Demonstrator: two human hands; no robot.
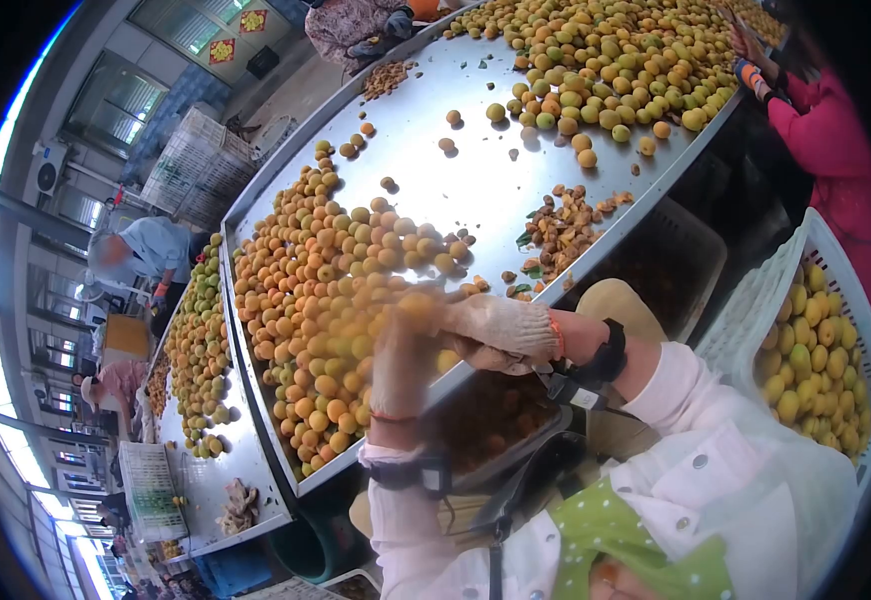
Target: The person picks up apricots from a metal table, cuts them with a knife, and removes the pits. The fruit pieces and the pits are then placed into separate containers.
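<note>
"What's nearest my camera?"

"I've got the white jacket (756,480) filling the foreground, a green dotted scarf (646,540) at its collar."

"And past that?"

"The metal table (416,120), slanting across my view. An orange-yellow fruit heap (306,300) covers its lower left; greener fruit (636,60) lies toward the top right. A white crate (741,320) beside the jacket holds yellow-green fruit (816,365)."

"Where are my hands?"

"Close together at the table's near edge, by the fruit heap, in pale gloves. The left hand (399,350) is badly blurred, the right hand (501,325) partly. I can't tell how open either is, or whether either grips any fruit."

"Anything smaller?"

"Brown, shrivelled-looking pieces (563,238), lying on the table near that edge."
</note>
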